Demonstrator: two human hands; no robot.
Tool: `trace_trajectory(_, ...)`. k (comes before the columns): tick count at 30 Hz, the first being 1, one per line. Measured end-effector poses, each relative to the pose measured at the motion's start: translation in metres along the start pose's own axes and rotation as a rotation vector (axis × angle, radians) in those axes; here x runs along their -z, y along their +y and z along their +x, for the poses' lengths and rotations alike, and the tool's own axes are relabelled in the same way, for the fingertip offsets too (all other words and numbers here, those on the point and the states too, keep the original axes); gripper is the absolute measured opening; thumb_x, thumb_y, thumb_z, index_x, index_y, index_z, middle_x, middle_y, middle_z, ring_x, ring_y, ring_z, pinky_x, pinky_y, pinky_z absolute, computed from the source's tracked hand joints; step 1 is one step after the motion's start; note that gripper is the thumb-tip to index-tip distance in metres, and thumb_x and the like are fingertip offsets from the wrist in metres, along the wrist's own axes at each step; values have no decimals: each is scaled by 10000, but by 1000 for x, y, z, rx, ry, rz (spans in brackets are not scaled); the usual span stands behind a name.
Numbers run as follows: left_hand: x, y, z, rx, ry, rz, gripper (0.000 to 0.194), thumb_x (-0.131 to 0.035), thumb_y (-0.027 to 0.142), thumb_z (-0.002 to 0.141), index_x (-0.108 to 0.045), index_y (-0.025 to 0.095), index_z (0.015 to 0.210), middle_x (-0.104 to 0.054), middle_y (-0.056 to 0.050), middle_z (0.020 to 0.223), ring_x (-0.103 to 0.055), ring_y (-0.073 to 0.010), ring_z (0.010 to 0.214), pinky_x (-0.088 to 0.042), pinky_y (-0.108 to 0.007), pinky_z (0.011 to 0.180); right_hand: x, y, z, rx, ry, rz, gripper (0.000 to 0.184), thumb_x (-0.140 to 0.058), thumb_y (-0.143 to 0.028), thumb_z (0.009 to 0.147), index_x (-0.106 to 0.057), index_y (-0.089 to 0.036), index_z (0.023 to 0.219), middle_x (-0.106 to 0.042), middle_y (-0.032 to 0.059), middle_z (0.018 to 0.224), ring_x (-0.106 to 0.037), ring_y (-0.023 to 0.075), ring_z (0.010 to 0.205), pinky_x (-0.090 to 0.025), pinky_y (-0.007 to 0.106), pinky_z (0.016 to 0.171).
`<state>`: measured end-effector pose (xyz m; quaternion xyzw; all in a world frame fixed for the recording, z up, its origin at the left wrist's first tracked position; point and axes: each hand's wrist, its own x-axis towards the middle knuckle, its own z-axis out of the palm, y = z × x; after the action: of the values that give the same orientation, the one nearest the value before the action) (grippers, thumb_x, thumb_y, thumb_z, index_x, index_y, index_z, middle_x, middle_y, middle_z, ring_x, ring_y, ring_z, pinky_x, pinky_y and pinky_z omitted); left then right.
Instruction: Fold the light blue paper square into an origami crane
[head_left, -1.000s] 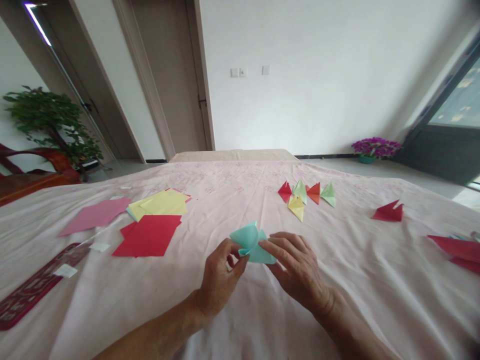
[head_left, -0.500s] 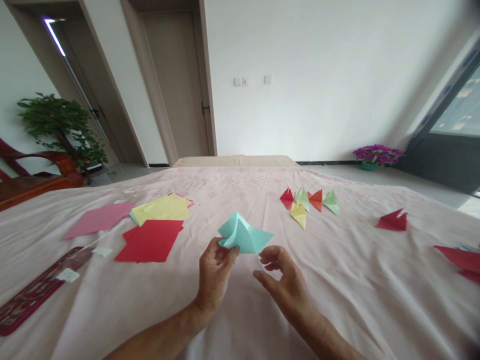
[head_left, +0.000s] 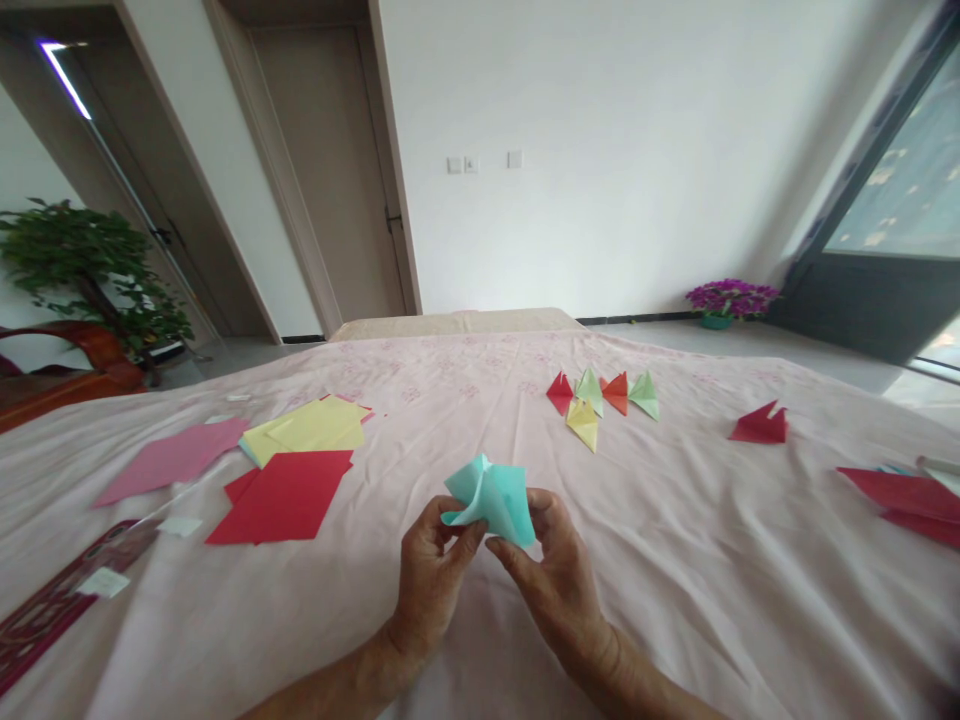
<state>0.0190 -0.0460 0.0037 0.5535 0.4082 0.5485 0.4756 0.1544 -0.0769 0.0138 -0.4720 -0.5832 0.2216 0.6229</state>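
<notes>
- Two bare hands up front, both at one teal paper (head_left: 504, 500), held in the middle near the front of the cloth-covered table (head_left: 675, 560).
- Left hand (head_left: 431, 560): pinching the paper's lower left part, thumb in front, fingers curled behind.
- Right hand (head_left: 559, 570): fingers at the paper's right edge, thumb by its lower edge. Cannot tell if it's a firm pinch or just contact.
- Paper: part-folded, curved flaps, small peak at top, loose curl on the left side.
- Left of hands: red sheets (head_left: 281, 500) nearest, overlapping a yellow stack (head_left: 315, 425); pink sheets (head_left: 172, 460) further left.
- Far left, near edge: long dark red item (head_left: 45, 625) with pale patterning, white label (head_left: 105, 582) on it.
- Right of hands, further back: five folded pieces grouped close. Row of four: red (head_left: 559, 393), pale green, orange-red (head_left: 616, 392), pale green; yellow one (head_left: 583, 425) in front.
- Further right: separate red folded piece (head_left: 760, 425), then red paper (head_left: 900, 500) at frame edge.
- Beyond table: closed door (head_left: 322, 160), purple flowers (head_left: 731, 297) in a green pot, leafy plant (head_left: 82, 250) left.
</notes>
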Motion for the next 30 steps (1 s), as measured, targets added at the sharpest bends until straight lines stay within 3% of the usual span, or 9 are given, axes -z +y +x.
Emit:
trace_trajectory(9, -2, -2, -2, 18, -31, -66, 228, -737, 329, 737, -572, 172, 749, -573, 31, 672, -550, -127, 648, -447, -220, 612, -3, 1, -6, 21, -17, 15, 183, -651, -131, 782, -580, -222, 923, -634, 1, 840, -613, 167, 780, -514, 291, 722)
trace_trajectory(12, -3, -1, -1, 37, -26, -113, 285, -755, 336, 714, -548, 194, 849, -593, 40, 699, -573, -131, 646, -459, -221, 603, -1, 1, -5, 69, -16, -11, 138, -641, -149, 804, -583, -226, 903, -619, 3, 825, -586, 169, 768, -494, 297, 712)
trace_trajectory(19, 0, 2, 3, 89, -44, -144, 624, -793, 301, 672, -469, 230, 1200, -642, 29, 823, -614, -134, 715, -489, -229, 667, 2, -4, -2, 167, -48, -45, 136, -617, -112, 824, -593, -234, 880, -611, 4, 806, -561, 169, 746, -467, 295, 682)
trace_trajectory(21, 1, 2, 5, 85, -58, -154, 588, -799, 281, 669, -497, 222, 1170, -629, 37, 810, -597, -124, 718, -478, -218, 667, 4, -4, -2, 166, -63, -48, 138, -608, -113, 830, -596, -234, 895, -615, 8, 822, -563, 174, 757, -468, 298, 683)
trace_trajectory(25, 1, 2, 6, 107, -147, -186, 329, -783, 277, 690, -576, 178, 925, -631, 20, 768, -593, -135, 720, -477, -236, 678, 5, -4, -3, 133, -80, -40, 113, -622, -148, 840, -597, -235, 907, -607, 10, 836, -561, 175, 765, -468, 301, 692)
trace_trajectory(30, 2, 2, 4, 120, -132, -98, 278, -798, 284, 658, -585, 169, 795, -611, 26, 680, -578, -140, 640, -464, -240, 623, 7, -3, -3, 126, -96, -16, 119, -615, -149, 845, -604, -232, 930, -601, 12, 850, -565, 174, 780, -465, 296, 696)
